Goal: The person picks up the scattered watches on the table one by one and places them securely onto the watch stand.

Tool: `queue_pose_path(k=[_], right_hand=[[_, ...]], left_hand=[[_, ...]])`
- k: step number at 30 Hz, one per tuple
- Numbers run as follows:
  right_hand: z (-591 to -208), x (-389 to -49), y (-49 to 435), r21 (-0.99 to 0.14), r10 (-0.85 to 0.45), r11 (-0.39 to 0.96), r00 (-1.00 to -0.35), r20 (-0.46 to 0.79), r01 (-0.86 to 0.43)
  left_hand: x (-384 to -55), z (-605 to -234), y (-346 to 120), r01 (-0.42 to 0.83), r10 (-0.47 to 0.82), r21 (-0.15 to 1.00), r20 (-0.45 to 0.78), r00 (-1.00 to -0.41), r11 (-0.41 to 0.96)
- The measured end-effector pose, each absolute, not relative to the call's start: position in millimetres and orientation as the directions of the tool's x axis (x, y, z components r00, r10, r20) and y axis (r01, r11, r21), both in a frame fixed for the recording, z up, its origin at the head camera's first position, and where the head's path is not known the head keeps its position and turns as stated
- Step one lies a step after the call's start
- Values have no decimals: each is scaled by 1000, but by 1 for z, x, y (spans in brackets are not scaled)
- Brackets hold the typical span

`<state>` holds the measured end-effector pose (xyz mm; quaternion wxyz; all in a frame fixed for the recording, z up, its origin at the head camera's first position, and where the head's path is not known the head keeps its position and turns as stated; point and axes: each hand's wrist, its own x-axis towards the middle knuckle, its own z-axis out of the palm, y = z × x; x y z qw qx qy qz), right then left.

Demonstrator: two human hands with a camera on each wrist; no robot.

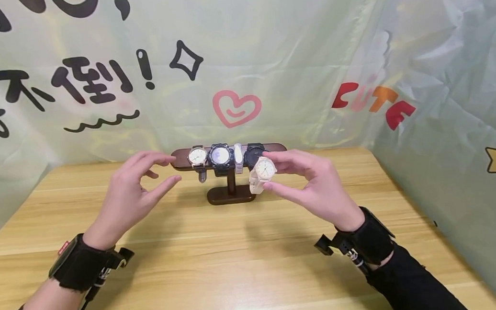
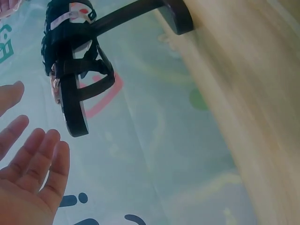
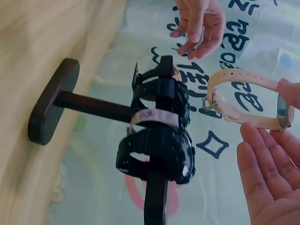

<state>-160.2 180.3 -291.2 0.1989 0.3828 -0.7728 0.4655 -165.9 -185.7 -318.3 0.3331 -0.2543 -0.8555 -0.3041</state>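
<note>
My right hand (image 1: 312, 181) pinches a white wristwatch (image 1: 266, 168) by its case between thumb and fingers, in front of a dark brown T-shaped watch stand (image 1: 182, 160). In the right wrist view the watch's pale strap (image 3: 246, 75) is buckled into a loop, apart from the bar. Side by side on the bar sit a dark-strapped watch with a white dial (image 1: 198, 157), a chunky black watch (image 1: 220, 155), a slim white band (image 1: 238, 158) and another black watch (image 1: 254, 153). My left hand (image 1: 125, 197) holds nothing, its spread fingertips near the bar's left end.
The stand's oval base (image 1: 231, 196) rests toward the back of a light wooden table (image 1: 221, 262). Behind and to the right hangs a pale cloth (image 1: 301, 50) with black lettering, a pink heart and "CUTE". Both wrists wear black straps with small mounts.
</note>
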Motion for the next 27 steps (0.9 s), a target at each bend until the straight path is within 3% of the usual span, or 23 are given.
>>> queue_pose_path(k=[9,27], right_hand=[[-284,-168,193,-600,-359,295,-668,652,-744],[-277,-181,220,-627,-296,386,-735,610,-676]], left_hand=[[-177,-318,-184,577,201,383,682,-703,722],[-186,-328,-184,549,206,390,646,-735,739]])
